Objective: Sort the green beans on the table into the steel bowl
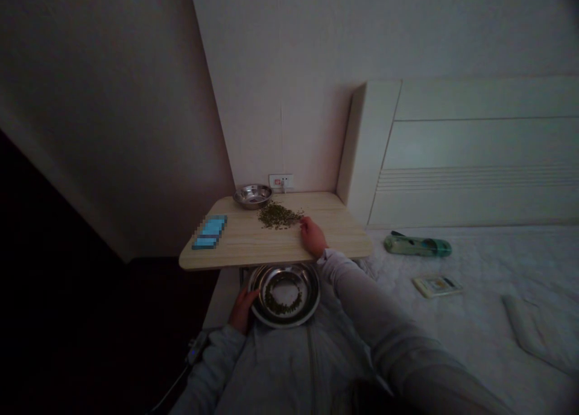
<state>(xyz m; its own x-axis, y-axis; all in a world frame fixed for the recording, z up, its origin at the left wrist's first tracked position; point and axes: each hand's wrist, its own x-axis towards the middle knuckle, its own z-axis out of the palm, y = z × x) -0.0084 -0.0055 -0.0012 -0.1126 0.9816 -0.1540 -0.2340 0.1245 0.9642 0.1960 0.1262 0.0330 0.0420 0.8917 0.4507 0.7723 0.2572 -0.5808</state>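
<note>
A wide steel basin (312, 300) rests at my lap, below the table's front edge, with small green grains in a ring around its bottom. My left hand (243, 309) grips its left rim. Over the table, my right hand (313, 237) has its fingers drawn together at the right edge of a loose pile of green grains (277, 215). Whatever is between those fingertips is too small to make out. Behind the pile, to the left, stands a smaller steel bowl (246, 202); I cannot tell what it contains.
The small wooden table (253, 249) bears a blurred blue-screened phone (210, 232) at its left. A wall socket (280, 181) with a plug sits behind it. On the bed (479, 252) at right lie a green bottle-like object (418, 246) and a flat pale item (437, 286).
</note>
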